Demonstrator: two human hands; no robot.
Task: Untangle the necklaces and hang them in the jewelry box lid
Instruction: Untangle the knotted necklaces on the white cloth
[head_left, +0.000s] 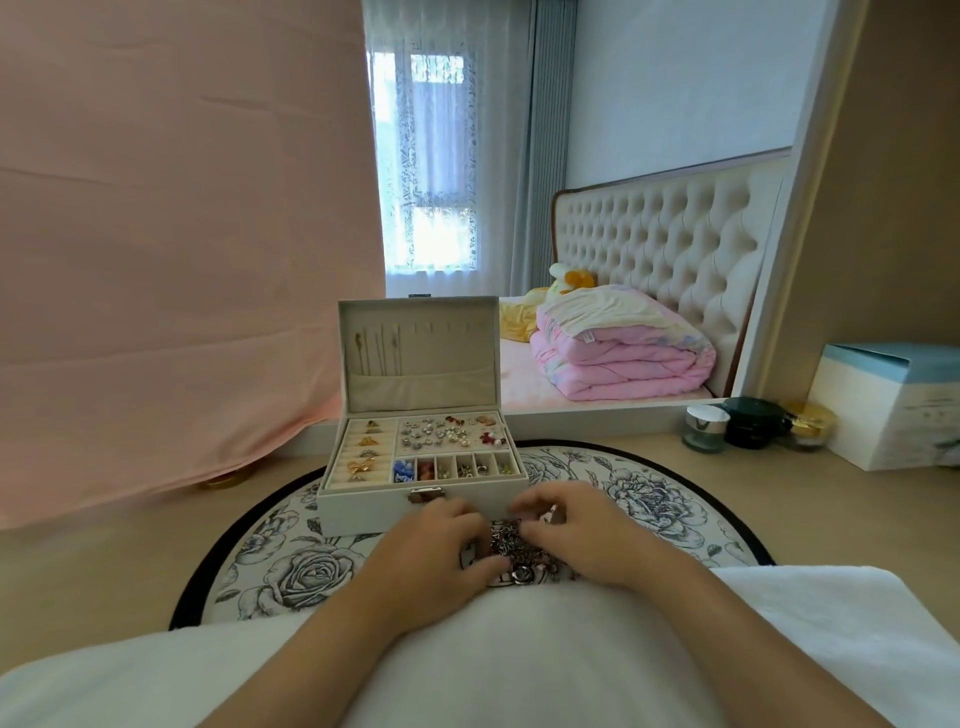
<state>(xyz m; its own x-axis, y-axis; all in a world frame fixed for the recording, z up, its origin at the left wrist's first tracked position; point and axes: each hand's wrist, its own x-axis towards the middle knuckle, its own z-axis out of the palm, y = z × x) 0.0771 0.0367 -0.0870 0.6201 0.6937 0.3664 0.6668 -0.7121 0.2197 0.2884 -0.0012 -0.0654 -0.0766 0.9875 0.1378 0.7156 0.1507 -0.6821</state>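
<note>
Both hands gripped the tangle of necklaces. The left hand curled its fingers over the heap's left edge with the thumb tucked in at the near side, and the right hand pinched strands at the far-right edge, fingertips bent inward. Which chain each one held could not be made out. The heap lay between them on the floral mat, just beyond the person's white garment, with a round pendant showing at its near side. Both forearms came in low from the body, palms down, and each hand was equally close to the tangle.

Straight beyond the heap, touching it or nearly so, stood the jewelry box, its trays filled with rings and earrings. Its lid stood upright at the back, facing the person. A few chains were already hung toward its left side, and the right side was bare. A freed necklace would likely have to travel forward and up over the open trays, and either hand could carry it.
</note>
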